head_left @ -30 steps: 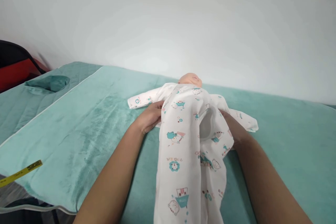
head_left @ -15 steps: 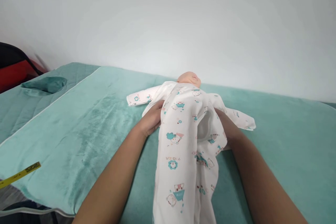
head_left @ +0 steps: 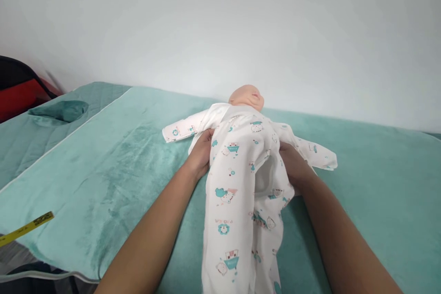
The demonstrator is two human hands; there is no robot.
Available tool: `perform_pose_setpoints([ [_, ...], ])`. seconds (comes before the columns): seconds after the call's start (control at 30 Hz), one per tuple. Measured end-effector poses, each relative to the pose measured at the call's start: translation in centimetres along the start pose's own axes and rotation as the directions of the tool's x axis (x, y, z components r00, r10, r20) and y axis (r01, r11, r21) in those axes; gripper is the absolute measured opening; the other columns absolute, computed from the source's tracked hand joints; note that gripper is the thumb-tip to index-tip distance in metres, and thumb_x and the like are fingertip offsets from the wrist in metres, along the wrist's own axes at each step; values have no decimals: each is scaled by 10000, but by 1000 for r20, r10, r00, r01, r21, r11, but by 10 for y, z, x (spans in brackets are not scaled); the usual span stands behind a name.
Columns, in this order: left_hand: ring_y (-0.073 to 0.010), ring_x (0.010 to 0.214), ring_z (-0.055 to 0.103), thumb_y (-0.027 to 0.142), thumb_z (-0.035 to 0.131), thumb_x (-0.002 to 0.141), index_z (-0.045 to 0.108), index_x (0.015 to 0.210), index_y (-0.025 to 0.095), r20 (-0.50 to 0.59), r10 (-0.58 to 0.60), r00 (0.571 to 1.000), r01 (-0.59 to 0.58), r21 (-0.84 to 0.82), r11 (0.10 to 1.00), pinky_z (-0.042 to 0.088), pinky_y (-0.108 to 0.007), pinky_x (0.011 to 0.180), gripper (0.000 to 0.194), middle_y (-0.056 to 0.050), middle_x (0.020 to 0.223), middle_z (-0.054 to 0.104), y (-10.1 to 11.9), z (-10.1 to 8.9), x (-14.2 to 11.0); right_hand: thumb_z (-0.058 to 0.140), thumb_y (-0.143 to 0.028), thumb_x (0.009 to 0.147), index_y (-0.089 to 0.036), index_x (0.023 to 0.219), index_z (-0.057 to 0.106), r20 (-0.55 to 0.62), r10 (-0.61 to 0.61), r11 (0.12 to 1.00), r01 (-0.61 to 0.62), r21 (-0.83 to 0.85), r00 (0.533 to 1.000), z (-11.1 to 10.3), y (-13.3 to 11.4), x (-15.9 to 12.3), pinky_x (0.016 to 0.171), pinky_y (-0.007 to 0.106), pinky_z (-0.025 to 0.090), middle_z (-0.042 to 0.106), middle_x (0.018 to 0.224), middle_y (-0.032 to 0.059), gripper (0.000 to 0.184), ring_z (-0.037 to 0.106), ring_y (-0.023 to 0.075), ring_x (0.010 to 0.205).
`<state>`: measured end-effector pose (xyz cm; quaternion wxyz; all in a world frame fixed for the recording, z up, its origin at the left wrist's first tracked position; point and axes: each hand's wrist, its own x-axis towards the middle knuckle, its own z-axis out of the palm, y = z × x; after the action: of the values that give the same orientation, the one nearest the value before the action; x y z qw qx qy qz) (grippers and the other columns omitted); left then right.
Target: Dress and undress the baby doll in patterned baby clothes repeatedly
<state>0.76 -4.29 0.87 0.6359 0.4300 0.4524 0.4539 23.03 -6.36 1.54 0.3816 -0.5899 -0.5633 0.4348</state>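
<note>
A baby doll [head_left: 244, 97] lies on its back in a white printed baby romper [head_left: 229, 193], its sleeves spread to both sides and the legs running toward me. My left hand [head_left: 201, 152] is closed at the romper's left side near the waist, fingertips tucked into the cloth and partly hidden. On the opposite side, my right hand [head_left: 292, 165] holds the romper near the waist; its fingers go behind the fabric. Between the hands, a fold of the front gapes and shows the plain white inside.
Under the doll is a green plush cover [head_left: 138, 161], with a white wall [head_left: 220, 36] behind. A green cushion-like piece [head_left: 62, 111] and a red and black bag [head_left: 20, 87] are at the left. A yellow strip [head_left: 27, 229] sticks in at lower left.
The doll's head shows more and sits slightly higher. The romper's front has shifted a little toward me and left, and my right hand has come further into view.
</note>
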Motion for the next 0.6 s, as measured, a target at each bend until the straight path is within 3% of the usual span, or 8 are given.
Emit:
perform_pose_setpoints([
  [0.2, -179, 742, 656, 205, 717, 686, 587, 978, 184, -82, -19, 996, 11, -97, 995, 531, -319, 684, 320, -14, 875, 717, -1, 2, -3, 701, -339, 657, -263, 736, 748, -59, -126, 989, 121, -79, 990, 0, 11, 7, 910, 463, 495, 759, 830, 32, 120, 661, 331, 921],
  [0.43, -149, 716, 625, 264, 764, 670, 569, 974, 178, -39, 37, 999, -40, -88, 995, 520, -286, 664, 372, -11, 865, 696, -13, -8, 6, 632, -427, 679, -270, 651, 688, -249, -269, 957, 228, -180, 930, 5, 27, 14, 810, 510, 532, 741, 812, 86, 169, 646, 383, 938],
  [0.6, -142, 713, 603, 265, 784, 635, 551, 955, 191, -8, 96, 995, -96, -47, 994, 495, -270, 652, 402, 22, 825, 662, -15, -9, 4, 631, -471, 724, -288, 757, 730, -228, -321, 944, 290, -160, 919, 5, 31, 15, 813, 498, 547, 748, 866, 73, 210, 667, 364, 956],
])
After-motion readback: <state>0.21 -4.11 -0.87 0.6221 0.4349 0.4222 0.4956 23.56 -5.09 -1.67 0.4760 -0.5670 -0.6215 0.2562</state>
